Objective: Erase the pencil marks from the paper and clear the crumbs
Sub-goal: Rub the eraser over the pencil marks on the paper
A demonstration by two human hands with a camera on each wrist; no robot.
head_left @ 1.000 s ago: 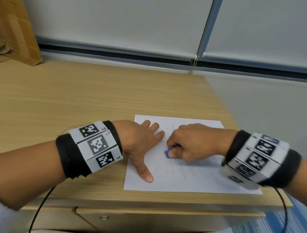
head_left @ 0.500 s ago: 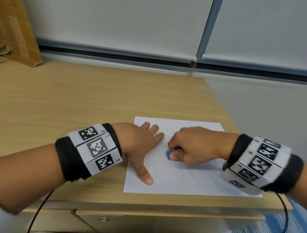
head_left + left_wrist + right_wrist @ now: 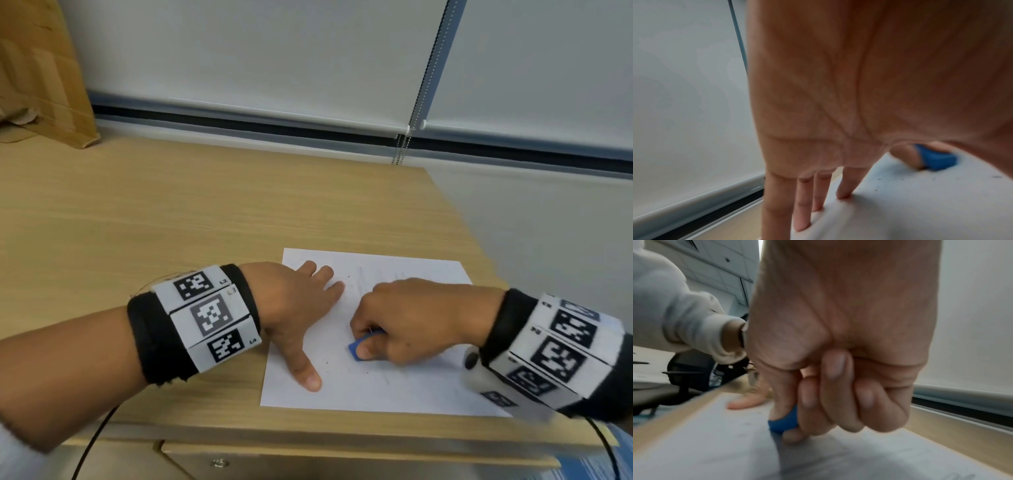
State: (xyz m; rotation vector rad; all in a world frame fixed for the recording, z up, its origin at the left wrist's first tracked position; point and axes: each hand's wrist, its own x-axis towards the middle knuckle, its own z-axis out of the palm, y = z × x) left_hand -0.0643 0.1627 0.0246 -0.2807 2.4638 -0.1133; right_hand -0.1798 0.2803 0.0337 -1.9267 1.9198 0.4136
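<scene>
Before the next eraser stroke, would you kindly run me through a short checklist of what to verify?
1. Paper held flat: ok. The left hand presses on its left part with straight fingers.
2. Grip on the blue eraser: ok. The right hand pinches it, tip down on the sheet.
3. Pencil marks gone: not ok. Faint lines still show near the sheet's far edge and below the right hand.
4. Crumbs cleared: not ok. Dark specks lie between the two hands.
5. Sheet fully on the desk: ok. Its near edge lies inside the desk edge.
6. Paper free of creases: cannot tell; the hands cover part of it.
</scene>
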